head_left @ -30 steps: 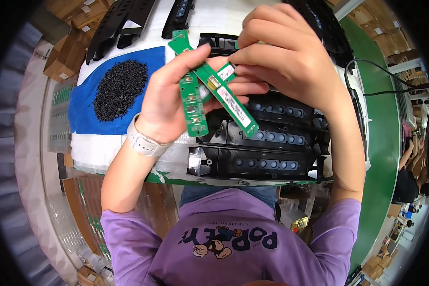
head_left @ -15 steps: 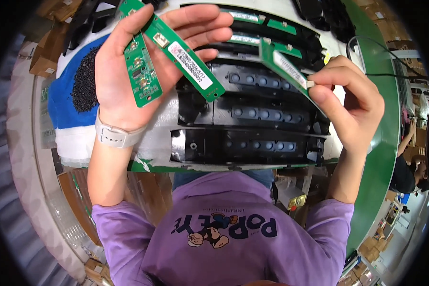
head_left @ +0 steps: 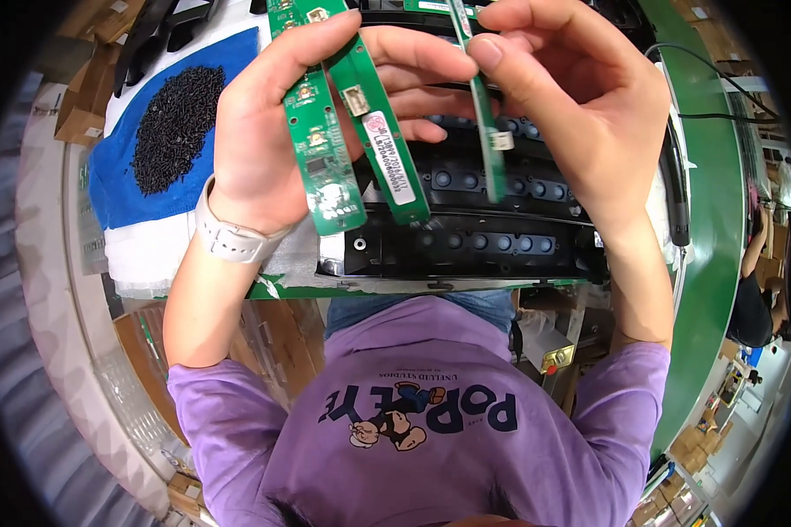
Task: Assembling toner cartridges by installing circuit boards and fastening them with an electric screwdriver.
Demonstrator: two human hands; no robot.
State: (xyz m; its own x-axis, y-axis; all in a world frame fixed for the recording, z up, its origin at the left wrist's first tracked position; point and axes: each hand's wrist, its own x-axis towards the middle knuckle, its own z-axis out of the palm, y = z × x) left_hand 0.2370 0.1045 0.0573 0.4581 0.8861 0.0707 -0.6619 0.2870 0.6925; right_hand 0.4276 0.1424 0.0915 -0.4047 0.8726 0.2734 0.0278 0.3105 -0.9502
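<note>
My left hand (head_left: 264,132) grips two long green circuit boards under its thumb. One circuit board (head_left: 323,176) shows small soldered components; the other, a labelled circuit board (head_left: 379,132), carries a white sticker and a white connector. Between the thumb and fingers of my right hand (head_left: 580,105) is a third circuit board (head_left: 483,132), held nearly edge-on, with a small white connector on its side. The fingertips of both hands come close together at this third board. Below them lie black plastic housings (head_left: 466,246) with rows of round bluish lenses, partly hidden by my hands.
A heap of small black screws (head_left: 180,123) lies on a blue cloth (head_left: 114,198) at the left. Black curved parts (head_left: 163,39) are at the far left. A black cable (head_left: 721,116) runs across the green table edge (head_left: 707,263) at the right. Another person (head_left: 751,307) is at the far right.
My right hand has moved left and up, bringing its board next to my left hand and turning it edge-on. My left hand has shifted slightly right and down with its two boards.
</note>
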